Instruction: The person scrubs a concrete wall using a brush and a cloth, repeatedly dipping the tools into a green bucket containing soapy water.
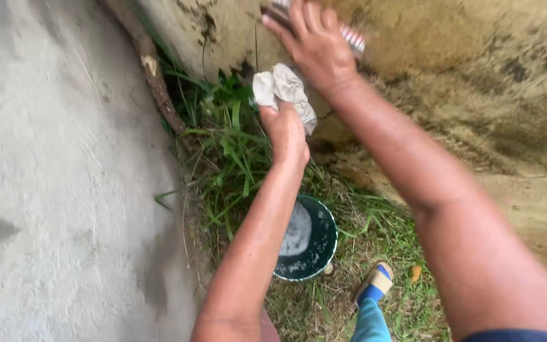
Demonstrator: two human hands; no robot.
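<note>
My left hand grips a crumpled pale grey cloth and holds it up against a stained yellowish wall. My right hand is raised higher on the same wall, pressing a brush with red and white striped bristles; only part of the brush shows past the fingers. Both arms reach forward from the bottom right.
Below my left forearm a dark green basin with foamy water stands on grass. My foot in a yellow and blue sandal is beside it. A grey concrete surface fills the left, with a stick along its edge.
</note>
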